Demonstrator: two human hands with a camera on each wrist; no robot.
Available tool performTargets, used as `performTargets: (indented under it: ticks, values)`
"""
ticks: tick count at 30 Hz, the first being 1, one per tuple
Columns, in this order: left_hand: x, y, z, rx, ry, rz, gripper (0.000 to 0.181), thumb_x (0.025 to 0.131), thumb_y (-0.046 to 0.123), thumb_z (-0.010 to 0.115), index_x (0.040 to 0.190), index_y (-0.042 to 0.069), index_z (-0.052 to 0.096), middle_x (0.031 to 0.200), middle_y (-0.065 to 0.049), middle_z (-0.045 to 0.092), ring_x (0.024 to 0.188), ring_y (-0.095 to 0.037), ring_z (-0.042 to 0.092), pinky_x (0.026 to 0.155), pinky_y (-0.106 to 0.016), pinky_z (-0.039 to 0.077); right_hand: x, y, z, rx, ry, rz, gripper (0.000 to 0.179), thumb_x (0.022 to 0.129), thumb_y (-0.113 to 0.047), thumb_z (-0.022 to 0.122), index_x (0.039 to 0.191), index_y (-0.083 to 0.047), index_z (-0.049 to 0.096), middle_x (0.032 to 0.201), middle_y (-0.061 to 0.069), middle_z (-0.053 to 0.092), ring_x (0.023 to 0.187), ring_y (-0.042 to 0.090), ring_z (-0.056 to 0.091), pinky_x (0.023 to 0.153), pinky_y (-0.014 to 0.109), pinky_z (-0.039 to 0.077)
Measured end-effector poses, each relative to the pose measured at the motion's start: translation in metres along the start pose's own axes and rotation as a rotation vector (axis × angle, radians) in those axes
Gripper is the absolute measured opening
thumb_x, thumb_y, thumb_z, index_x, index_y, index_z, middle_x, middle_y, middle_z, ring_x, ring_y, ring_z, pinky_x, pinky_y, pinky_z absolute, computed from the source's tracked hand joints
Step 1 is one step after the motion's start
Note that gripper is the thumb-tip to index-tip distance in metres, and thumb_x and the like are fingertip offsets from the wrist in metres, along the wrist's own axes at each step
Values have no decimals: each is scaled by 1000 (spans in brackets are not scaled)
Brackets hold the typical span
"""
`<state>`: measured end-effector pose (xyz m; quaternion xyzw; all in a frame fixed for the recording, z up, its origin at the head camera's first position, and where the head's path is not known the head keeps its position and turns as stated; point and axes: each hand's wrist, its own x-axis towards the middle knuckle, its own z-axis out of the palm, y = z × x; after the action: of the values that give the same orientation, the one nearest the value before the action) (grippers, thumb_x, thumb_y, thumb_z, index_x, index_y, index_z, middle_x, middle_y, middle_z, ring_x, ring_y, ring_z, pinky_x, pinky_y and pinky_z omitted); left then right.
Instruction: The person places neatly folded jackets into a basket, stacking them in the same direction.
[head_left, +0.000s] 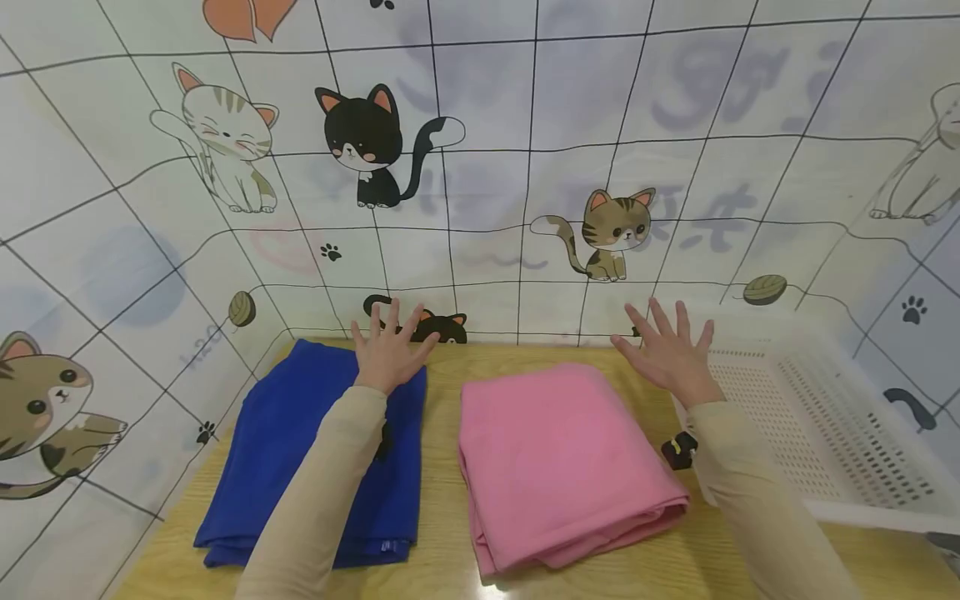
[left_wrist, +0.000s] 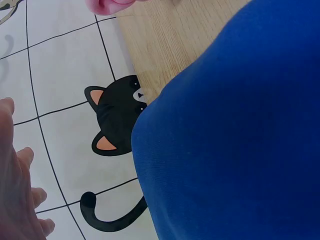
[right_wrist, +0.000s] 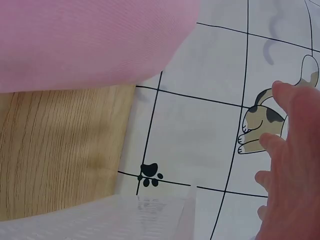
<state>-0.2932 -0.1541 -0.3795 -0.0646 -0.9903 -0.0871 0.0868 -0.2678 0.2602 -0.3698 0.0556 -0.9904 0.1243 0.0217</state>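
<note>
Pink cloth (head_left: 562, 467) lies folded mid-desk (head_left: 442, 500), and just to its left, blue cloth (head_left: 292, 442), folded too, with the left sleeve (head_left: 322, 483) crossing above it! Over on the right, a white basket (head_left: 862, 515), full of small holes. Farther up, the left hand (head_left: 388, 354) hovers by the blue cloth's far edge, fingers fanned wide; the right hand (head_left: 671, 350), equally wide, hangs near the basket's far left corner. Behind them all, cartoon cats (head_left: 367, 150) dot the gridded wall (head_left: 487, 192).
</note>
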Motion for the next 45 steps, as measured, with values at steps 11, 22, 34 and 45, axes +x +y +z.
performTargets:
  ticks: [11, 22, 34, 45]
  values:
    - [3, -5, 4, 14, -29, -13, 72, 95, 65, 34, 156, 30, 19, 160, -13, 10, 144, -39, 1, 106, -68, -2, 2, -4, 3, 3, 7, -13, 78, 96, -66, 28, 156, -17, 15, 158, 22, 3, 139, 47, -17, 96, 69, -22]
    - [6, -3, 8, -44, -80, -15, 72, 96, 66, 33, 156, 30, 17, 160, -16, 8, 143, -43, 5, 106, -69, 2, 2, -9, -1, 6, -25, -76, 75, 98, -63, 29, 157, -18, 14, 159, 20, 2, 140, 44, -17, 101, 67, -18]
    - [-4, 15, 21, -166, -236, 15, 72, 96, 66, 30, 156, 30, 15, 156, -22, 17, 132, -52, 30, 105, -64, 23, -6, -8, 11, 46, -103, -221, 69, 100, -53, 39, 153, -10, 26, 149, 29, 30, 139, 52, 6, 106, 68, 4]
    - [-17, 16, 36, -193, -256, 37, 69, 96, 64, 33, 156, 32, 16, 155, -22, 20, 134, -48, 29, 106, -63, 22, -11, -8, 21, 187, -176, -238, 68, 102, -47, 42, 154, -8, 22, 146, 34, 31, 131, 54, 28, 102, 68, 23]
